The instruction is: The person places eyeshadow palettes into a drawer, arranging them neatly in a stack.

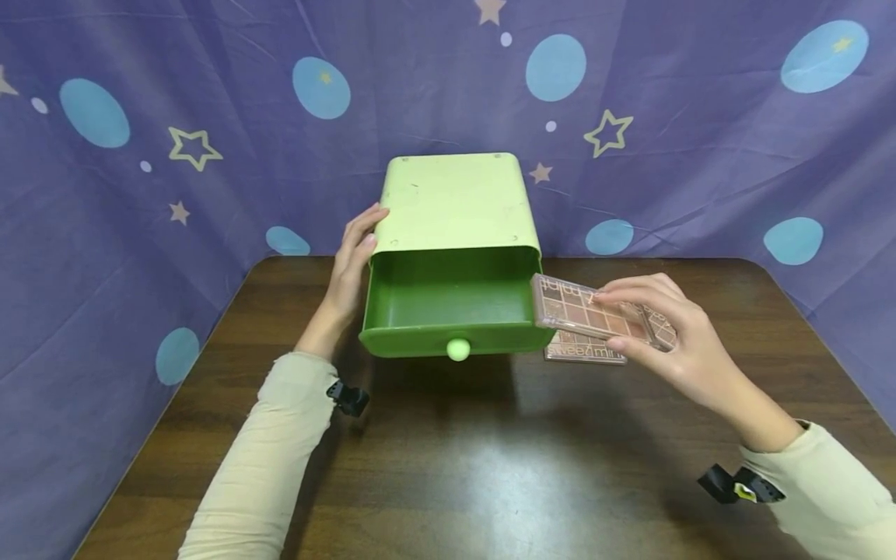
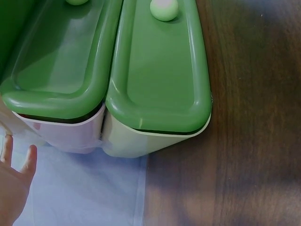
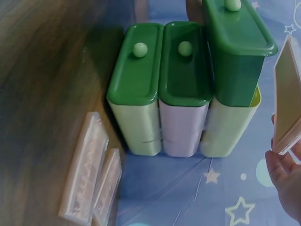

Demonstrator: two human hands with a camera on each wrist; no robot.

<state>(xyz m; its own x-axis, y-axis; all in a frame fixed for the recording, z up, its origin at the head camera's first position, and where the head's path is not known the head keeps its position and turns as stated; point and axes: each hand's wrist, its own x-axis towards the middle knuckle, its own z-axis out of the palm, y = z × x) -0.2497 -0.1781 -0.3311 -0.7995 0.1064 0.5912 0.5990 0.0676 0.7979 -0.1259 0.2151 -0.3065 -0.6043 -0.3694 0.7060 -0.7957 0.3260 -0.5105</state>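
Right hand (image 1: 689,342) nearest: thumb and fingers clamped on the near end of a clear-lidded palette (image 1: 570,307), which juts from the fingertips toward the drawer; upside-down lettering on its lid appears to read "mint". Below these fingers, two more palettes lie on the bench (image 1: 490,482); lettering on one, the lower palette (image 1: 586,359), looks like "sweet mint", partly covered. No maker's name legible.

Left of the right fingers, just beside the palette's tip: green drawer (image 1: 406,342), pulled out, its visible floor bare. Two shut drawers (image 3: 186,82) beneath it. Farther, left hand (image 1: 346,268): fingers apart, touching the side of the pale casing (image 1: 455,198). Beyond both sets of fingers, patterned backdrop (image 1: 231,62).

Judgement: loading step, palette not yet in; next move probably calls for carrying it left over the drawer's side wall, lowering and releasing, left fingers steadying the casing
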